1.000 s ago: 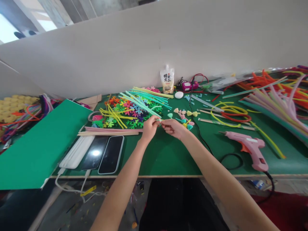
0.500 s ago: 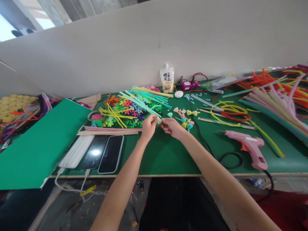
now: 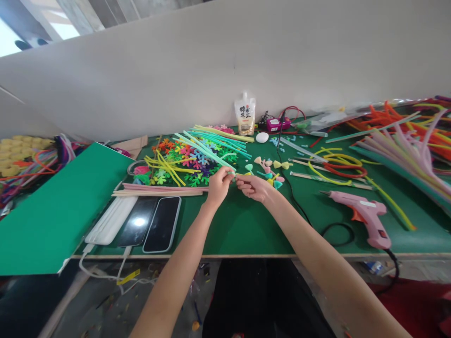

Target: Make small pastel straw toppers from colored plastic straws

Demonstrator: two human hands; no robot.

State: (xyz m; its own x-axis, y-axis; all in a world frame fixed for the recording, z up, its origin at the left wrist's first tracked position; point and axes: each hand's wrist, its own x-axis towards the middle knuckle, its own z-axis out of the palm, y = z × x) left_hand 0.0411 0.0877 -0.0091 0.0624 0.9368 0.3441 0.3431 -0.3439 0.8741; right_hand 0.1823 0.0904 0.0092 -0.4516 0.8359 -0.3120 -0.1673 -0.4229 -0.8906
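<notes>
Fingertips of my left hand (image 3: 219,185) and my right hand (image 3: 255,187) meet over the table, both closed in a pinch. Between them is a small mint-green fuzzy piece (image 3: 233,175), mostly hidden by the fingers; it looks like bent pipe cleaner. Just beyond the left hand, mint-green pipe cleaners (image 3: 204,150) lie across a heap of colourful snowflake-shaped pieces (image 3: 169,157). To the right of my right hand are several small fuzzy shapes, among them a yellow bow (image 3: 282,165) and a mint-green heart-like piece (image 3: 249,167).
A pink glue gun (image 3: 369,213) lies at right, its cable (image 3: 393,265) over the edge. Two phones (image 3: 162,225) and a white power bank (image 3: 112,220) lie at left beside a green board (image 3: 66,211). At the back are a pouch (image 3: 245,115) and a white egg-shaped object (image 3: 261,137).
My fingers have shifted slightly around the small mint-green piece, and less of it shows. My right hand has turned a little. The things on the table stay put.
</notes>
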